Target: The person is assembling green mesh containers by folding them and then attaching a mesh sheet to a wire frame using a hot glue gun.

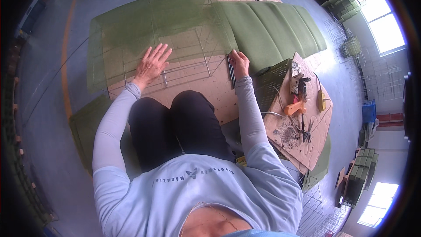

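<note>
In front of my knees, a sheer green mesh sheet [175, 11] lies over a rectangular metal wire frame [193, 68]. My left hand [151, 66] rests flat near the mesh's front edge, its fingers spread and holding nothing. My right hand [240, 63] is closed in a pinch at the near right corner of the mesh. Just left of its fingers, several thin dark sticks [231, 72] lie side by side on the cardboard [215, 94] beneath the frame.
Folded green mesh [276, 30] lies at the far right. Beside my right arm, a cardboard-topped crate [318, 145] carries an orange glue gun [294, 107], scissors [308, 134] and a yellow power strip [321, 100]. A white cord [272, 113] runs near my forearm. Wire frames [313, 210] stand behind right.
</note>
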### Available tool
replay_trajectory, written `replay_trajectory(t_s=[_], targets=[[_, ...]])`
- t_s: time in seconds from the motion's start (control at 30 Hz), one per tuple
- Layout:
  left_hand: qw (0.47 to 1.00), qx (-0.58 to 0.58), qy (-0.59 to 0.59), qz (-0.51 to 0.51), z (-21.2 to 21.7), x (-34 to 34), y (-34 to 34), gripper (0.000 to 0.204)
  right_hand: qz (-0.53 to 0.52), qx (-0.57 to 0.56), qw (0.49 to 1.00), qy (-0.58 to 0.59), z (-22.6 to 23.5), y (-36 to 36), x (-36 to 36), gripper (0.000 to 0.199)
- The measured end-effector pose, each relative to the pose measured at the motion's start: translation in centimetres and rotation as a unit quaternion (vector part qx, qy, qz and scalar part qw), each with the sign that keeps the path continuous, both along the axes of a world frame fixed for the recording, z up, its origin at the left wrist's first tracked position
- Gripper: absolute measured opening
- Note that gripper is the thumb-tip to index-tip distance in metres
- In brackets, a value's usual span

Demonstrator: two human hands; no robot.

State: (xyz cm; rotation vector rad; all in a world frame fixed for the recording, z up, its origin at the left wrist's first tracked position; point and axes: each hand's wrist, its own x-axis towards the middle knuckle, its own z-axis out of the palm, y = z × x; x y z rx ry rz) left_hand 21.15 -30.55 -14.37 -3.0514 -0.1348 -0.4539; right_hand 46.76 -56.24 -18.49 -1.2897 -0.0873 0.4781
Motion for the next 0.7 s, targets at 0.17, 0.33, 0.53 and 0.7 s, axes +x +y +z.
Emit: replay_trajectory(t_s=[0.17,0.33,0.53,0.7], targets=[[0.999,0.033,-0.027,-0.014,0.1,0.1,0.3,0.052,-0.019,-0.036,0.998,-0.048,1.7,-2.5,-0.8,0.019],[0.999,0.036,-0.020,-0.035,0.1,0.7,-0.2,0.053,-0.341,-0.254,0.834,-0.351,2.9,-15.1,0.5,0.020],[0.997,0.060,-0.034,-0.023,0.1,0.5,-0.2,0.048,-0.417,-0.682,0.551,-0.240,-1.3,-32.8,1.2,0.045],[0.997,0.019,-0.060,-0.034,-0.3,-0.1,0.0,0.047,-0.253,-0.508,0.813,-0.130,-4.8,-37.9,4.6,0.045]])
